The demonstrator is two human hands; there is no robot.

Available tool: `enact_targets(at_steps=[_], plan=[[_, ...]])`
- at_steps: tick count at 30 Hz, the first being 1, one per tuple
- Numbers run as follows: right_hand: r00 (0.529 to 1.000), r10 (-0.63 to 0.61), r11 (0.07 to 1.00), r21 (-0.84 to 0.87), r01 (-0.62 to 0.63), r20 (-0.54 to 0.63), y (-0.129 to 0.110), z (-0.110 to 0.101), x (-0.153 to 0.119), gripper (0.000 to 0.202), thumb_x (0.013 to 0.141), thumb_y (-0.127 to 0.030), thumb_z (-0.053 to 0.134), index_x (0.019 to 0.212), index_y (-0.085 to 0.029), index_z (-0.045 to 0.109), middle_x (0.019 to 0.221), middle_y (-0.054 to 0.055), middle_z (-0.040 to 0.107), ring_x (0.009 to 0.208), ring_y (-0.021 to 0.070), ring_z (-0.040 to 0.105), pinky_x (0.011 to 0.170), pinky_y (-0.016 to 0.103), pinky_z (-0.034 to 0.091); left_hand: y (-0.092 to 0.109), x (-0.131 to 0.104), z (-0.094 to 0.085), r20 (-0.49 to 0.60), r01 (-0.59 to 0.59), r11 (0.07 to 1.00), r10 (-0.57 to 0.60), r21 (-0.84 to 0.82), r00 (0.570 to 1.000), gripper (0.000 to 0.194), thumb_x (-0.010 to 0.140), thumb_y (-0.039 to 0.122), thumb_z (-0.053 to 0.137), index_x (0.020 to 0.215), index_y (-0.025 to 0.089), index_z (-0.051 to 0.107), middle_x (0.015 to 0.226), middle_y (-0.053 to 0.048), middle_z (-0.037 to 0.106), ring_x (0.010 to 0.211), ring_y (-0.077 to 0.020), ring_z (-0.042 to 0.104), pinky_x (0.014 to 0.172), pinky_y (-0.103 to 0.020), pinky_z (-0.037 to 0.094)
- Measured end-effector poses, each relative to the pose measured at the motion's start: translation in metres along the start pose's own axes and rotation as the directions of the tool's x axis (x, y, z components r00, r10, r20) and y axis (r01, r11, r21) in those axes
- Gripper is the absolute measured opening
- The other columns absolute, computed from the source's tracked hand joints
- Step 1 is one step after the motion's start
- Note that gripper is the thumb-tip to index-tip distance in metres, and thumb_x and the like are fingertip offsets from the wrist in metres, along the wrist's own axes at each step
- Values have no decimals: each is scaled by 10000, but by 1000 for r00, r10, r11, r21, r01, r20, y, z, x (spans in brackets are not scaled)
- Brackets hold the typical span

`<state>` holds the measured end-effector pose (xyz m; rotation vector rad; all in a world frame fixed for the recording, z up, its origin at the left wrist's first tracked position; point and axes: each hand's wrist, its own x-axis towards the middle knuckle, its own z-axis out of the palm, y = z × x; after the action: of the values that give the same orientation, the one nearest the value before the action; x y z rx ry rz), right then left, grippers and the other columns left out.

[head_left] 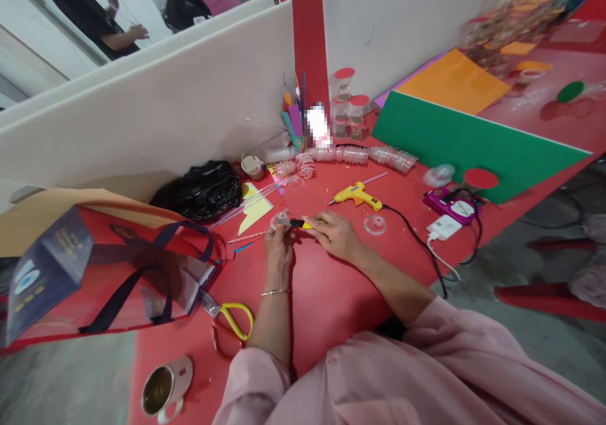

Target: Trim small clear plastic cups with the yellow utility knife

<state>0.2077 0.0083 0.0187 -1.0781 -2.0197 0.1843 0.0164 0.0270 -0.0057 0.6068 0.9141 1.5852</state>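
Note:
My left hand [279, 243] is closed on a small clear plastic cup [278, 219], its fingers wrapped round the rim. In my right hand [337, 235] is a yellow and black utility knife [303, 224], its blade against the cup's side. How deep the blade sits I cannot make out. Right of my hands lies a clear plastic piece [375, 224] on the red table [326, 292]. A yellow glue gun [358, 196] rests beyond my right hand, with its cord running right. Left of my hands is a cut sheet of yellow paper [255, 210].
Yellow-handled scissors [237, 321] and a mug of liquid [166, 387] sit front left, by a large bag [118, 261]. Stacked clear cups [341, 154] lie at the back. A purple power strip [452, 207] and a green sheet [464, 141] are on the right.

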Motion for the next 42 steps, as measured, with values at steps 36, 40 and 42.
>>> enact_targets(at_steps=[36,40,42], plan=[[945,288,948,91,-304,157,-5,-13,8,414,1097,-446,383,1148,-236,737,1041,60,799,917,189,743,787,272,501,6,-5,13,8,28,999,-29,34,1000,487,692,417,914,1072,184,718,873,-45,760,689,-156,754,496,-166,493],[931,348,934,50,-355,108,-7,-15,9,419,1097,-437,383,1179,-228,736,1080,75,796,944,201,743,795,282,502,4,-4,13,-27,35,999,-34,27,999,537,639,438,943,1043,179,703,903,-59,765,744,-189,775,498,-174,512],[939,311,938,110,-328,146,-8,-17,10,428,1102,-443,369,1182,-232,733,1046,58,798,912,184,740,778,268,497,3,-3,13,-53,29,999,-27,36,998,537,619,452,950,998,177,687,866,-47,758,740,-197,776,519,-192,539]])
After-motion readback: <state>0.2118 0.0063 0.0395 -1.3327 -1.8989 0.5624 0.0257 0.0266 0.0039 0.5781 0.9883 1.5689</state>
